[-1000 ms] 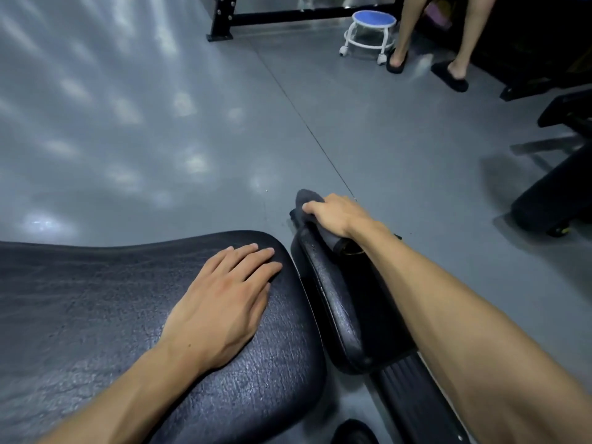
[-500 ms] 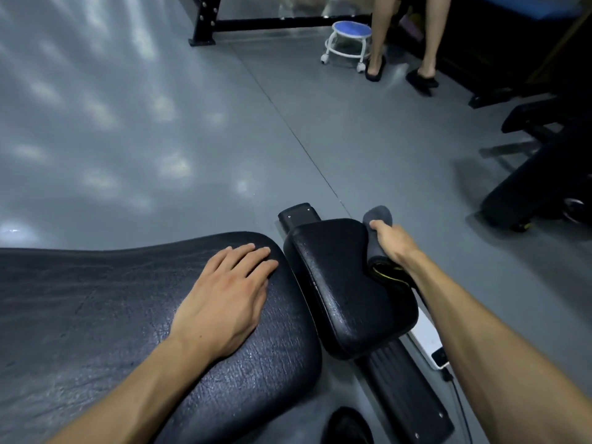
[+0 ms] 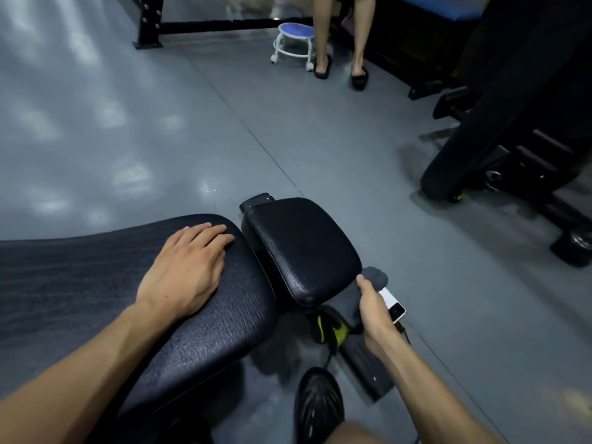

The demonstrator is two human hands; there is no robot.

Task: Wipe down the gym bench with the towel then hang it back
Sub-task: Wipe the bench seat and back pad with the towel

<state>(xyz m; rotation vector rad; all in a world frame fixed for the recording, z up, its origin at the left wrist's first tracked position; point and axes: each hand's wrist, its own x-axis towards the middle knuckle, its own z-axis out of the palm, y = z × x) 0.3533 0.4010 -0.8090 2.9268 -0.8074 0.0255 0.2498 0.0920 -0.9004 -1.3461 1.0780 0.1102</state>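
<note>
The black padded gym bench fills the lower left: a long back pad (image 3: 96, 283) and a smaller seat pad (image 3: 304, 248) to its right. My left hand (image 3: 185, 267) lies flat on the end of the back pad, fingers spread, holding nothing. My right hand (image 3: 373, 307) grips a dark grey towel (image 3: 374, 277) at the near right corner of the seat pad, just off the pad's edge. A black and yellow end of the towel (image 3: 330, 328) hangs below the seat.
A white phone (image 3: 395, 307) lies on the floor beside my right hand. My black shoe (image 3: 317, 405) is at the bottom. A person's legs (image 3: 339, 40) stand by a blue wheeled stool (image 3: 294, 40) at the back. Black gym machines (image 3: 512, 139) fill the right.
My right hand has dragged the towel from the seat pad's far end along its right side to the near corner. The left hand has stayed flat on the back pad.
</note>
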